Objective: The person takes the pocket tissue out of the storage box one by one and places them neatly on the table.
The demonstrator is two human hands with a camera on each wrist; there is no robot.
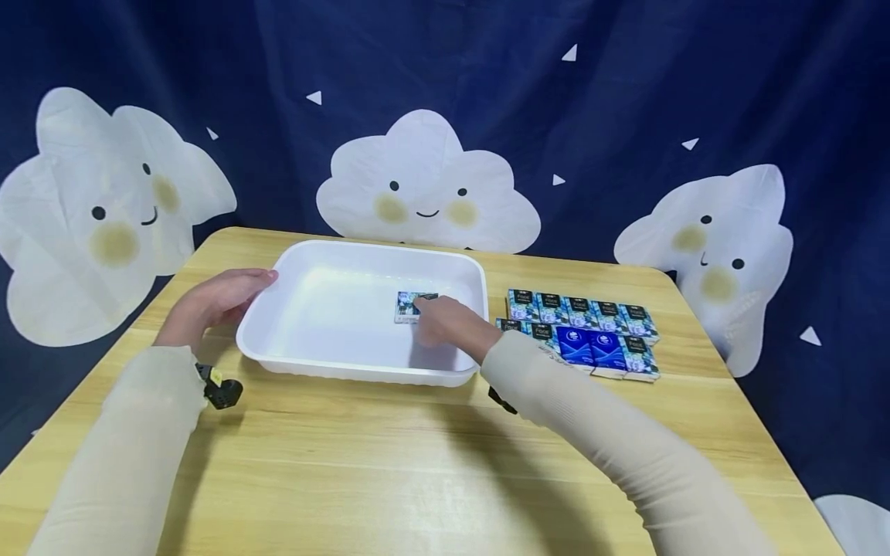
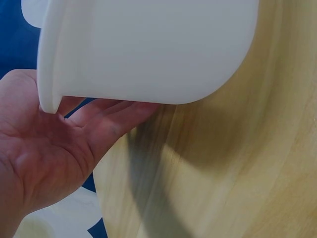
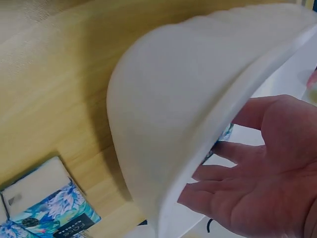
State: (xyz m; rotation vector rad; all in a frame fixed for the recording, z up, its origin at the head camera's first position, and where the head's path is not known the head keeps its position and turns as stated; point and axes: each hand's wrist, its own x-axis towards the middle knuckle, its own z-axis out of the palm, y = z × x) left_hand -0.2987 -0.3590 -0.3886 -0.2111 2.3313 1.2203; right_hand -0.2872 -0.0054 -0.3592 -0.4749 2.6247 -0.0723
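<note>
A white plastic tub (image 1: 334,316) sits on the table with its open side up. My left hand (image 1: 225,297) holds the tub's left end; in the left wrist view the thumb is at the rim and the fingers (image 2: 119,121) reach along the wall. Inside the tub, toward its right side, my right hand (image 1: 448,324) pinches a small blue flowered tissue pack (image 1: 407,306). The right wrist view shows the right hand (image 3: 267,173) reaching past the rim, which hides the fingertips and most of the pack.
Right of the tub, several flowered tissue packs (image 1: 580,313) lie in two rows on the wooden table (image 1: 334,455). Two plain blue packs (image 1: 575,347) are in the nearer row. A dark blue curtain with clouds (image 1: 431,185) hangs behind the table.
</note>
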